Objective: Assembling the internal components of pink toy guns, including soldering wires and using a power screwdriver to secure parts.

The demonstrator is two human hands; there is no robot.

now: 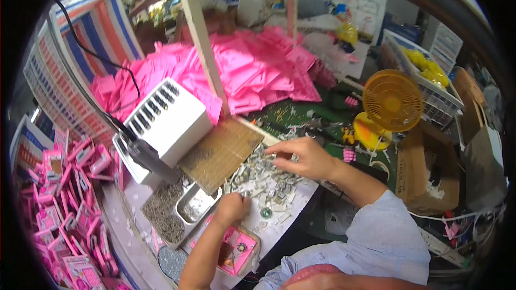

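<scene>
My left hand (232, 209) is closed near the table's front edge, beside the heap of small grey and white parts (269, 182). Whatever its fingers hold is hidden. Just below it lies an open pink plastic case (248, 259) with a small round black part (242, 247) and thin wires inside. My right hand (305, 157) reaches over the far right side of the heap, thumb and fingers apart, with nothing visible between them. A green round piece (266, 212) sits at the heap's near edge. A shallow metal tray (186, 212) stands left of my left hand.
Screws (164, 209) lie in a pile left of the tray, under a hanging black electric screwdriver (142, 153). Behind are a white slotted box (185, 115), flat cardboard (223, 147) and heaped pink sheets (242, 70). Pink cases (80, 204) fill the left; an orange fan (392, 99) stands right.
</scene>
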